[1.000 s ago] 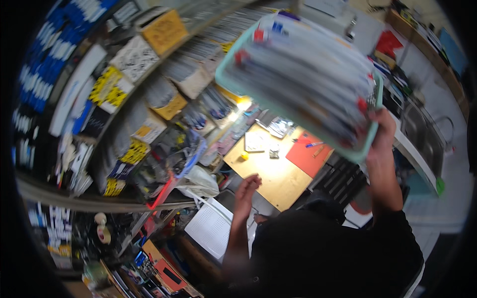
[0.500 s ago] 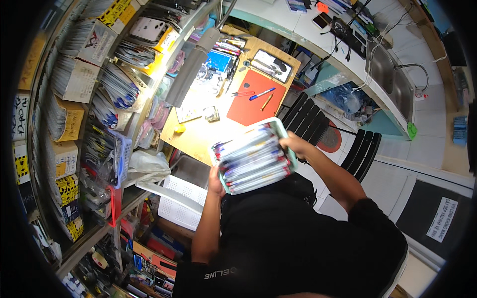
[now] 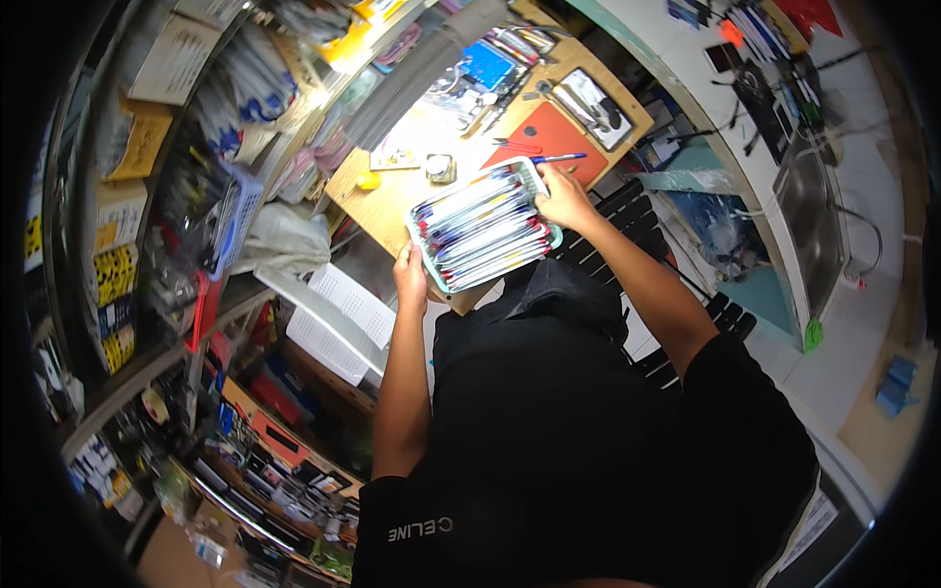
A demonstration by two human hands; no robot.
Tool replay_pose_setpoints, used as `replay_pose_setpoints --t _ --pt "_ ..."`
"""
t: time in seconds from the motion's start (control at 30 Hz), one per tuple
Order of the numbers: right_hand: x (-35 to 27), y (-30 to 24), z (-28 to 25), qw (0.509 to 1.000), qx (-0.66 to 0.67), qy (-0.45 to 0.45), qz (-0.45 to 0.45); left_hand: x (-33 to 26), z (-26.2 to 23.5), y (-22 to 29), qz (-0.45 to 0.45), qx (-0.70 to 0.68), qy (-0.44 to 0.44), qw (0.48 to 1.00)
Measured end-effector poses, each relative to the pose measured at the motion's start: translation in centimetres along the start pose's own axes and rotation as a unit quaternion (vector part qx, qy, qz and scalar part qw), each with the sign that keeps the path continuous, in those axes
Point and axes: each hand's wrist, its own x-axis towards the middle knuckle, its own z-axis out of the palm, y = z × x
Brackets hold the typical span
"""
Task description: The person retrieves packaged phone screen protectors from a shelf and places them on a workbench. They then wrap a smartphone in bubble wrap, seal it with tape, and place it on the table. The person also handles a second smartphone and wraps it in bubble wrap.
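Observation:
A pale green plastic basket (image 3: 556, 237) is held up between my two hands, over the near edge of the wooden table. It is packed with rows of thin, clear-wrapped packets (image 3: 482, 227) that show red and blue ends; what is inside them is too blurred to tell. My left hand (image 3: 411, 278) grips the basket's left side near the lower corner. At the upper right end, my right hand (image 3: 566, 201) is closed round the rim. Just beyond that hand, a blue pen (image 3: 559, 157) lies on a red-orange mat (image 3: 551, 125).
The wooden table (image 3: 392, 208) also bears a small glass jar (image 3: 440, 168), a yellow object (image 3: 369, 180) and a phone-like device (image 3: 594, 108). Crowded shelves stand left, with a white perforated basket (image 3: 338, 323) low down. Right are a black slatted chair (image 3: 613, 220) and a sink (image 3: 812, 216).
The view has swung, so the table and shelves sit higher and the counter farther right. Both hands keep hold of the basket, which appears higher in the picture and covers the mat's near part.

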Motion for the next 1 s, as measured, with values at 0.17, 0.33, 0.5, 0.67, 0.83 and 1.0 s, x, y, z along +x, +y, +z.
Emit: replay_pose_setpoints --t 0.17,0.33,0.5,0.67,0.83,1.0 --pt "1.3 -6.2 -1.1 0.975 0.000 -0.024 -0.223 -3.7 0.6 2.1 0.236 0.350 0.120 0.899" --pt "3.3 -8.0 2.6 0.927 -0.169 -0.101 -0.318 -4.9 4.9 3.4 0.345 0.477 0.056 0.806" --pt "2.0 -8.1 3.4 0.877 -0.270 -0.054 -0.394 -2.7 5.1 5.0 0.340 0.577 -0.025 0.742" --pt "3.5 -8.4 2.1 0.872 -0.260 -0.233 -0.344 -5.2 4.2 2.7 0.338 0.581 -0.068 0.737" --pt "5.2 -9.3 3.0 0.853 -0.250 -0.300 -0.346 -7.3 4.4 1.0 0.382 0.607 -0.018 0.696" --pt "6.1 -8.5 5.3 0.832 -0.281 -0.208 -0.430 -7.5 4.1 1.0 0.360 0.633 -0.038 0.684"
